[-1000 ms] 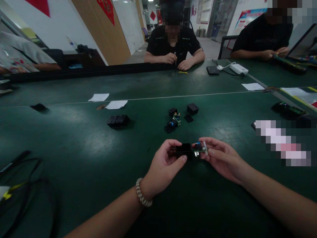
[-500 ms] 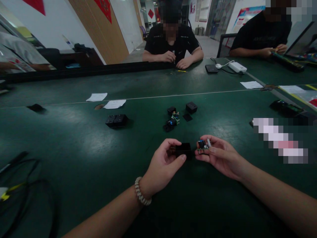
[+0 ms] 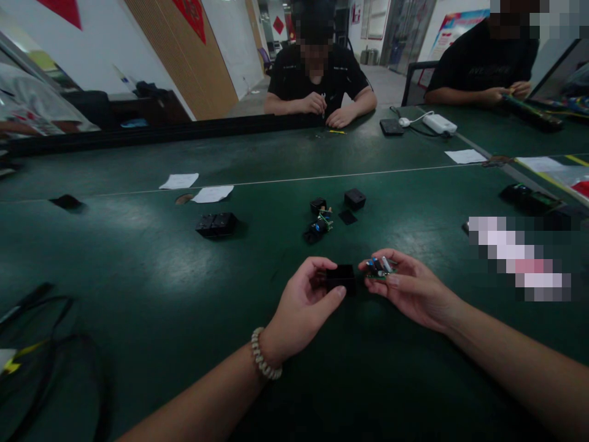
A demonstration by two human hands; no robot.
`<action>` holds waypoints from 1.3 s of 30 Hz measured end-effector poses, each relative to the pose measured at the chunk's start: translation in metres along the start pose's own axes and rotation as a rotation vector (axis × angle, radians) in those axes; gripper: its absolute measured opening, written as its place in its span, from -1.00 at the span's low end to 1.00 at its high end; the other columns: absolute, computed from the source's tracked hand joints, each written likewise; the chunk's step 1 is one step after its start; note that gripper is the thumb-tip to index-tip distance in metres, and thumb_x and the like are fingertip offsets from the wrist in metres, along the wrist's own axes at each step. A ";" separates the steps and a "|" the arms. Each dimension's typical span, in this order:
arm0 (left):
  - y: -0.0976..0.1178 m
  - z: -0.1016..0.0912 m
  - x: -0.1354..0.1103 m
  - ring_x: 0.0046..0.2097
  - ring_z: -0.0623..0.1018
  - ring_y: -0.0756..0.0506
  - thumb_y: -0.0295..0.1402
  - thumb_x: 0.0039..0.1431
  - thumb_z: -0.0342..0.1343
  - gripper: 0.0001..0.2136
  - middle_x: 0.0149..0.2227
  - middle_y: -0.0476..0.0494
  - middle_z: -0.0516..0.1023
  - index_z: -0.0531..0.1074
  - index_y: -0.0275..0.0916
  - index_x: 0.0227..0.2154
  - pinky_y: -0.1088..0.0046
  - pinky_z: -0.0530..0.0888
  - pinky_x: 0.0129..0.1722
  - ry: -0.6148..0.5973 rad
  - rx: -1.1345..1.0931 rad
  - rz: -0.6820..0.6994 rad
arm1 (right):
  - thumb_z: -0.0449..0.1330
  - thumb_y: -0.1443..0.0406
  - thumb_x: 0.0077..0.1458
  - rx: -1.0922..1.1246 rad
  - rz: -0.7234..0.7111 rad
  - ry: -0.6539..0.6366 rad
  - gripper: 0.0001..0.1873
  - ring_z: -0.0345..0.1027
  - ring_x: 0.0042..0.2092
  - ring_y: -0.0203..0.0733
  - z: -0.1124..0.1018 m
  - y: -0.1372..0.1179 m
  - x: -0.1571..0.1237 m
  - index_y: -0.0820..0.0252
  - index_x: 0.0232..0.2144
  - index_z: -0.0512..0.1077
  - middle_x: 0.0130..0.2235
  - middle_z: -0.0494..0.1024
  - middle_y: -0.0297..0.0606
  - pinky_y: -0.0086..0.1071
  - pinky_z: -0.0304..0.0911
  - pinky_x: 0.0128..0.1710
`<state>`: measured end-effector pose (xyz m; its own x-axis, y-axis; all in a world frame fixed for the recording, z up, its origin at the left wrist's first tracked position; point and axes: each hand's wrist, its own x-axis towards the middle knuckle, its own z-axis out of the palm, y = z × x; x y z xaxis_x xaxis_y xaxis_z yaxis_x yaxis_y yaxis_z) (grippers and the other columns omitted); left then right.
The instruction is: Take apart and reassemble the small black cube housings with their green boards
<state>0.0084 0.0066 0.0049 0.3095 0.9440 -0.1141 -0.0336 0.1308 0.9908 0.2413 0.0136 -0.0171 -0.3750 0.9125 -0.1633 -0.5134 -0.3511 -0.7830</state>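
Note:
Between the thumb and fingers of my left hand is a small black plastic case, its open side facing up. My right hand pinches a small circuit board by its edge, just right of the case and apart from it. Blue-and-black cylindrical parts and a pale part stand on the board. Beyond my hands lies a second group of circuit board parts, with a closed-looking black box and a thin black plate to its right.
Two black boxes side by side sit to the left on the green table. Black cables lie at the near left. Paper slips rest near the table seam. A person sits opposite, another at the far right.
My right hand has turned the circuit board slightly, so more of its blue and black parts show. My left hand and the black case have hardly moved.

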 end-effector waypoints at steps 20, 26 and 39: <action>-0.001 0.000 0.000 -0.07 0.53 -0.11 -0.42 0.15 0.29 -0.69 -0.09 -0.14 0.50 0.37 -0.22 -0.07 0.32 0.52 -0.04 -0.013 -0.034 0.006 | 0.49 0.39 -0.07 0.088 0.033 0.027 -0.53 0.59 -0.19 -0.24 0.001 -0.004 0.001 0.11 -0.04 0.65 -0.10 0.71 -0.23 -0.38 0.49 -0.05; -0.001 0.001 0.000 -0.07 0.54 -0.10 -0.42 0.16 0.29 -0.69 -0.09 -0.13 0.50 0.37 -0.22 -0.07 0.32 0.52 -0.04 -0.018 -0.043 0.013 | 0.44 0.31 0.03 0.182 0.060 -0.012 -0.61 0.61 -0.11 -0.18 0.003 -0.007 0.000 0.20 -0.04 0.65 -0.16 0.73 -0.18 -0.39 0.47 0.00; -0.002 0.000 0.001 -0.07 0.54 -0.10 -0.45 0.15 0.29 -0.70 -0.08 -0.14 0.50 0.38 -0.22 -0.08 0.32 0.52 -0.04 -0.018 -0.054 0.017 | 0.48 0.38 0.01 0.130 0.039 -0.037 -0.56 0.63 -0.20 -0.30 0.002 -0.006 0.000 0.10 -0.02 0.64 -0.14 0.74 -0.25 -0.49 0.52 -0.12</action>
<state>0.0091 0.0071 0.0033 0.3256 0.9406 -0.0957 -0.0904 0.1318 0.9871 0.2428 0.0147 -0.0115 -0.4235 0.8901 -0.1685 -0.5927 -0.4130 -0.6915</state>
